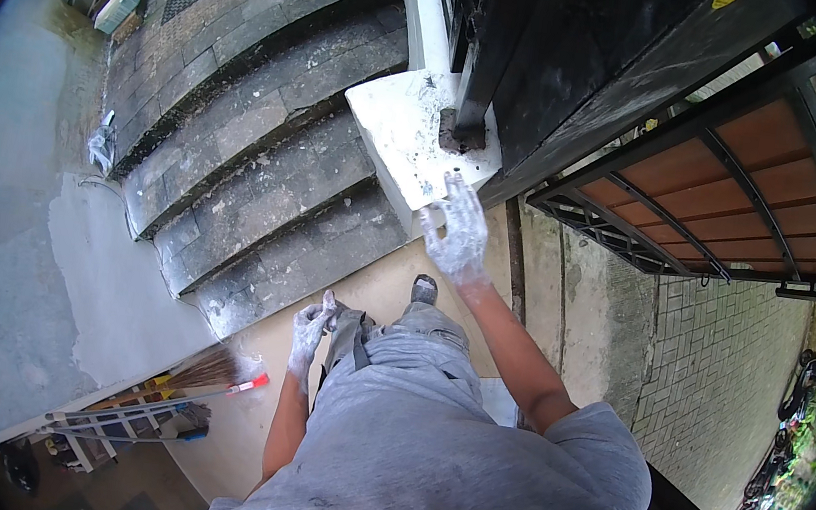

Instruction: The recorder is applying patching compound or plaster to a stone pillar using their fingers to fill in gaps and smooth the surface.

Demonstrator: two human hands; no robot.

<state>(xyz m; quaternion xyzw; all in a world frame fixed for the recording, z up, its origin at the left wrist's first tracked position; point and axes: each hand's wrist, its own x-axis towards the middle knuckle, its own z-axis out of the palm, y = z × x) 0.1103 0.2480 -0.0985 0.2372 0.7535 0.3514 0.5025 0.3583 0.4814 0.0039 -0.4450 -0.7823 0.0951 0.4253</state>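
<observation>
My right hand [457, 238], coated in white powder or paste, reaches toward the near edge of a white-topped block [398, 118]. Its fingers are stretched and apart, with nothing visible between them. Dark specks and smears mark the block's top, and a black metal post [474, 91] stands in a rough, broken hole there. Lower down, beside my trouser leg, is my left hand [308, 336], also whitened. Its fingers are bent and drawn together; whatever they may hold is too small to make out.
Curved grey stone steps [270, 139] rise at the left, beside a patchy grey wall [11, 210]. A broom [208, 373] and a red-ended stick [247, 384] lie near the wall's foot. On the right hangs a black-framed gate with brown panels [727, 196], above brick paving [710, 340].
</observation>
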